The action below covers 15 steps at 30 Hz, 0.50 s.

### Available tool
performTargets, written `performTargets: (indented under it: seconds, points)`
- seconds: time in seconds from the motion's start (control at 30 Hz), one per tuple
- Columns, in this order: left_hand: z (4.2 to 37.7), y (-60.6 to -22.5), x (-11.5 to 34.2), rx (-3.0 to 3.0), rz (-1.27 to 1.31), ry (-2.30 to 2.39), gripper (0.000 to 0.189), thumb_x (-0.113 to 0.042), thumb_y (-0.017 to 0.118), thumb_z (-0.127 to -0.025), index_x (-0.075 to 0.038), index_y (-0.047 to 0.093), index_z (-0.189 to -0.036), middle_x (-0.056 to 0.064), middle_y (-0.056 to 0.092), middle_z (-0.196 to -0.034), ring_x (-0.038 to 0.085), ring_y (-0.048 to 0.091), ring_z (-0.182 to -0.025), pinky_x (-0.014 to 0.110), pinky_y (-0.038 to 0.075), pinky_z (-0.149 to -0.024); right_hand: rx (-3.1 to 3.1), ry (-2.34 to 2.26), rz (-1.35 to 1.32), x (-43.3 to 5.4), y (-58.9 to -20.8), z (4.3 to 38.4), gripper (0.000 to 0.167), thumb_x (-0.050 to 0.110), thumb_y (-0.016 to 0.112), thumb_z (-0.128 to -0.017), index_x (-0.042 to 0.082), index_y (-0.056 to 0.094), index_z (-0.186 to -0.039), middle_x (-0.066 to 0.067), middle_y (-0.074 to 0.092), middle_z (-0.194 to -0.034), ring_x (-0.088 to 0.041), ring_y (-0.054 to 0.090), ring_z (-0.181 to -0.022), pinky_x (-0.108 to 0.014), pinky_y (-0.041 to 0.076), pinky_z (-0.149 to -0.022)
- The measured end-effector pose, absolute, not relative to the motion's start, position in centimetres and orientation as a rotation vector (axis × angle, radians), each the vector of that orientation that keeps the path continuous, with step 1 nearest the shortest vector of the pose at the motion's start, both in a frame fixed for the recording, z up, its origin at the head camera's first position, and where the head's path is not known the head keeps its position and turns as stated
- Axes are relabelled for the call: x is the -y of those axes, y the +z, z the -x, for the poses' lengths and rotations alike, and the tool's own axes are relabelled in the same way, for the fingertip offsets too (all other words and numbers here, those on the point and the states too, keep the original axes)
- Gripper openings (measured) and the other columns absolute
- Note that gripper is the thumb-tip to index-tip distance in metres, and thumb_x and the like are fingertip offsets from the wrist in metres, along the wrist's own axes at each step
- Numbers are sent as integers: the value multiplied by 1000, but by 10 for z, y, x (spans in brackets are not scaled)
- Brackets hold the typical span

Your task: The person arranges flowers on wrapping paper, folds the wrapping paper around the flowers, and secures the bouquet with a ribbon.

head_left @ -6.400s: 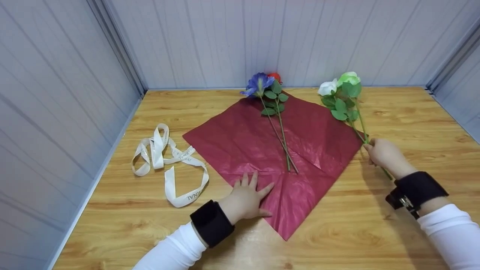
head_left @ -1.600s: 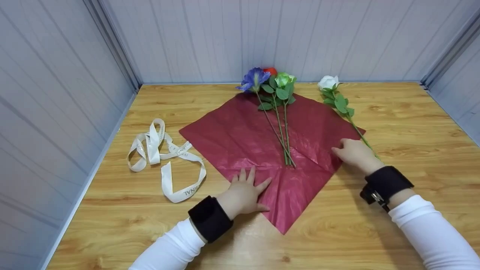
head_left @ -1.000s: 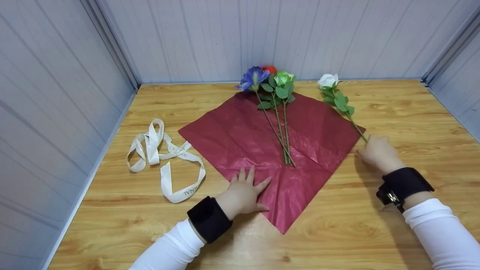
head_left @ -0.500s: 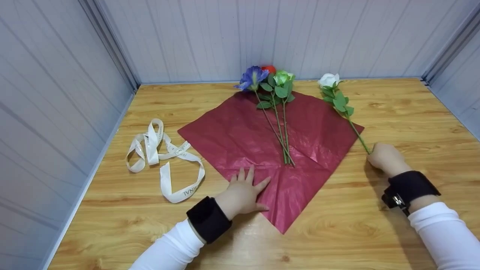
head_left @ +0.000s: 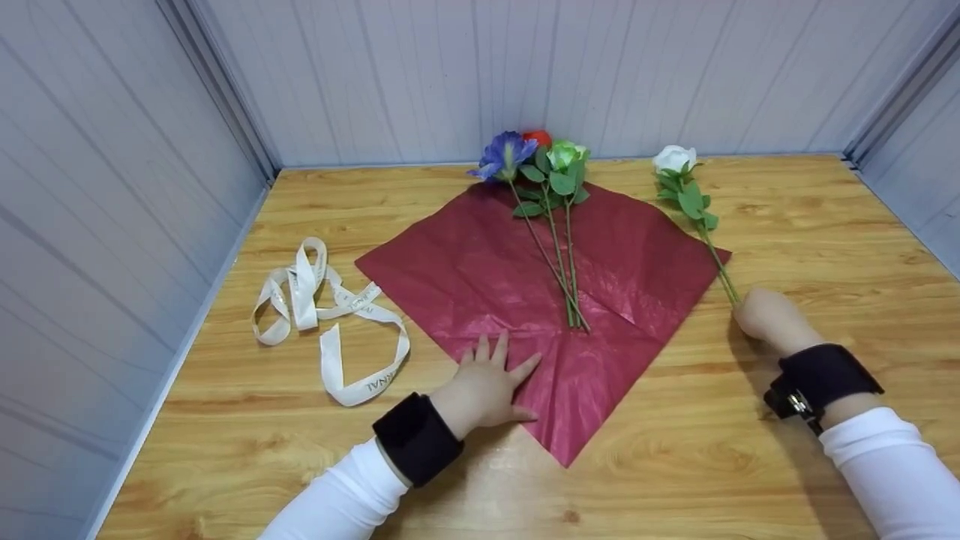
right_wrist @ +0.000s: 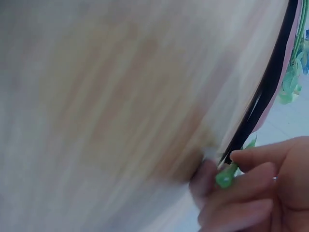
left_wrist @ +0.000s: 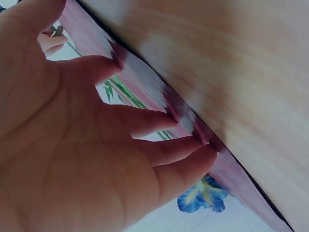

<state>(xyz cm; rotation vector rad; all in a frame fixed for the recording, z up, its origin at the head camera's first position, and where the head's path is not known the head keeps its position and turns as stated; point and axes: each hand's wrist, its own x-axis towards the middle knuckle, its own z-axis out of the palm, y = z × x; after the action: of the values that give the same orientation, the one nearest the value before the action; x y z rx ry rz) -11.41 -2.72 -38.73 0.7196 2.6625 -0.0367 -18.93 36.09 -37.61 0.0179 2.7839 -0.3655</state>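
My left hand lies with fingers spread on the near left edge of a dark red sheet of wrapping paper. In the left wrist view its fingertips press along the paper's edge. To the right, my right hand grips the lower stem of a white rose; the stem's cut end pokes out between the fingers in the right wrist view. On the paper lie a blue-purple flower, a red flower partly hidden behind it, and a green-white rose, their stems crossing near the middle.
A loosely looped white printed ribbon lies left of the paper on the wooden table. Panelled walls stand along the back and both sides, close behind the flower heads.
The green-white rose went from my right hand onto the paper beside the other two. My right hand then returned to the white rose, took its stem and shifted it slightly right. My left hand stayed put.
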Motion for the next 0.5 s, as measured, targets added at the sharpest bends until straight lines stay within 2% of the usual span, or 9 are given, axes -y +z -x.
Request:
performTargets:
  seconds: [0.2, 0.37, 0.5]
  points:
    - [114, -388, 27, -2667, -720, -35, 79, -64, 53, -84, -33, 23, -151, 23, 16, -155, 46, 19, -140, 56, 28, -109, -2750, -528, -22, -361, -376, 189, 29, 10, 34, -93, -8, 52, -80, -16, 55, -70, -29, 53, -67, -39, 45, -66]
    - [114, -386, 27, -2669, -720, -22, 78, -63, 54, -84, -32, 25, -150, 23, 17, -155, 46, 20, -140, 55, 28, -109, -2814, -665, -4, -353, -376, 191, 28, 10, 37, -95, -9, 54, -85, -16, 57, -71, -30, 55, -70, -38, 43, -67]
    - [113, -383, 27, -2663, -719, -19, 78, -62, 55, -85, -31, 26, -150, 23, 17, -155, 46, 21, -140, 55, 28, -109, -2859, -721, -8, -340, -373, 194, 30, 12, 38, -98, -13, 55, -95, -18, 59, -75, -28, 57, -70, -36, 44, -64]
